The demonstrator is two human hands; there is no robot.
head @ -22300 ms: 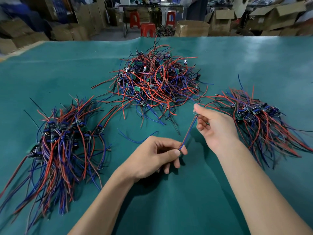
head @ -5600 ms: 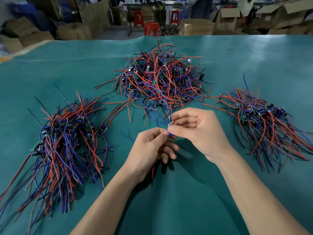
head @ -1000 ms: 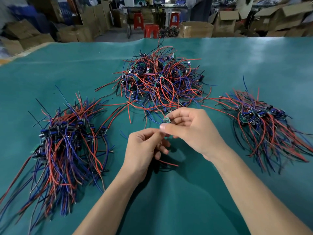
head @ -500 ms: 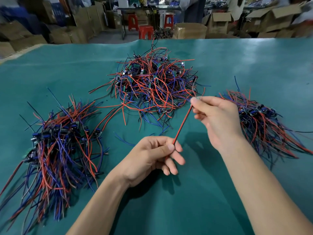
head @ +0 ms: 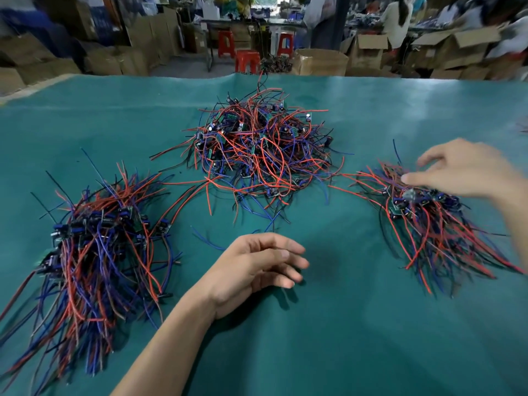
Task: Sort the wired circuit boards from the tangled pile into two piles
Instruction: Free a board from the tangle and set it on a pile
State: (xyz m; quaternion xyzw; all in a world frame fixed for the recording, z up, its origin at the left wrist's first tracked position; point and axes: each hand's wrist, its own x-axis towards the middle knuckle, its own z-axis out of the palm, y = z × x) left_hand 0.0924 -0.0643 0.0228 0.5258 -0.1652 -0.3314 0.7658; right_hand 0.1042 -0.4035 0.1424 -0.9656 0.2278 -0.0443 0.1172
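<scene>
Red-and-blue tangled pile (head: pixel 258 155) at upper centre remains large between two sorted piles, left pile (head: pixel 94 252) and right pile (head: pixel 434 218); right hand (head: pixel 468 170), fingers spread, hovers over the latter, left hand (head: pixel 257 267) loosely curled, empty.

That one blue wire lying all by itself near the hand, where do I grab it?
Pinch the loose blue wire near its middle, from straight above. It lies flat on the green mat, apart from the tangled pile, so nothing snags there. The left hand, open and empty, is nearest.
</scene>
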